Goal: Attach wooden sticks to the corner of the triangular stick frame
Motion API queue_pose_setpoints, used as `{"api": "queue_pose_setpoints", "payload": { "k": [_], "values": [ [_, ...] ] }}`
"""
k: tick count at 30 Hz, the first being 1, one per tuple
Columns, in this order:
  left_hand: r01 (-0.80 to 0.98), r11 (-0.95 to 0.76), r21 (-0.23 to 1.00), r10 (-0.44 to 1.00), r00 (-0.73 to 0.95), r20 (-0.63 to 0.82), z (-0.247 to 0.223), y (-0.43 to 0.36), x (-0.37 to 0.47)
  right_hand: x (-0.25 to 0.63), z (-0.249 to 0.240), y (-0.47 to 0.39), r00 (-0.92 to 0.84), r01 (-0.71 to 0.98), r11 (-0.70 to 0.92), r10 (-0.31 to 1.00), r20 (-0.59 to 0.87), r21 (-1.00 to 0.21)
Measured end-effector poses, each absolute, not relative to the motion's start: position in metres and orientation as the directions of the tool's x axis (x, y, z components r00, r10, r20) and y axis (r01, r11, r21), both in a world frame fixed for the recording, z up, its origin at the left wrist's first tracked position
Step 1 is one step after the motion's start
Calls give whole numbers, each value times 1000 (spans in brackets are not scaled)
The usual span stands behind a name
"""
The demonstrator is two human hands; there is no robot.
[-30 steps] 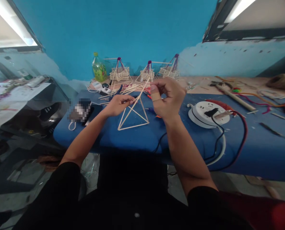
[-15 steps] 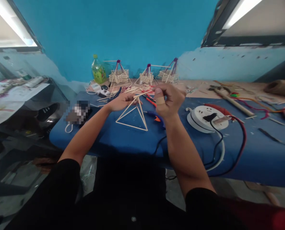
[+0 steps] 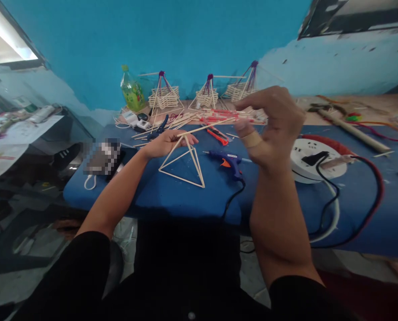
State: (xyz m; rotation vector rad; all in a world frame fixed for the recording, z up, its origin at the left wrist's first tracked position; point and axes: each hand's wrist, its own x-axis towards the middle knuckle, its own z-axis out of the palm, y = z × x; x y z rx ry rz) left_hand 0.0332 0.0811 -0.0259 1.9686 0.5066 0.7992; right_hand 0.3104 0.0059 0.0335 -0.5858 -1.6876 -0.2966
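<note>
A pyramid frame of thin wooden sticks (image 3: 182,165) stands on the blue-covered table (image 3: 172,196). My left hand (image 3: 165,142) pinches its apex, where a longer stick (image 3: 207,127) juts out to the right. My right hand (image 3: 272,125), with a plaster on the thumb, hovers to the right of that stick's free end. Its fingers are spread and hold nothing. A blue glue gun (image 3: 224,158) lies on the table between my two hands, its cord running off the front edge.
A white cable reel (image 3: 333,167) with black and red cords sits at the right. A red cutter (image 3: 217,136), loose sticks (image 3: 172,121), three stick baskets (image 3: 163,96) and a green bottle (image 3: 130,91) lie at the back. A pixelated object (image 3: 103,156) sits at the left.
My right hand has let go of the sticks at the apex and moved right and up, opening. The glue gun it hid is now visible. My left hand still holds the pyramid.
</note>
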Motion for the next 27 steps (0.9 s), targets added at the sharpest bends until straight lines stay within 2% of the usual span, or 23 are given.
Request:
{"api": "queue_pose_setpoints", "payload": {
  "k": [4,6,9,12,16,22,24,27],
  "values": [
    [81,-512,855,679,649,345,-30,78,32,292,22,11,-286,512,859,143,947,25],
    [104,-519,848,742,548,386,-28,75,30,288,13,17,-334,540,842,208,919,6],
    [70,-551,832,812,273,515,-23,69,26,286,3,23,-351,586,809,297,888,-39],
    [-45,-678,734,730,73,679,-18,63,22,283,-3,24,-340,605,795,310,888,-46],
    [6,-742,670,668,82,740,-17,52,23,277,-7,22,-320,652,753,383,866,-93],
    [94,-819,566,574,105,812,-22,43,36,272,-9,23,-308,618,786,269,913,-23],
    [103,-834,541,551,112,827,-22,42,37,270,-11,23,-281,592,803,279,918,-63],
    [126,-862,491,504,109,857,-21,39,40,268,-12,21,-250,570,796,404,880,-203]
  ]
}}
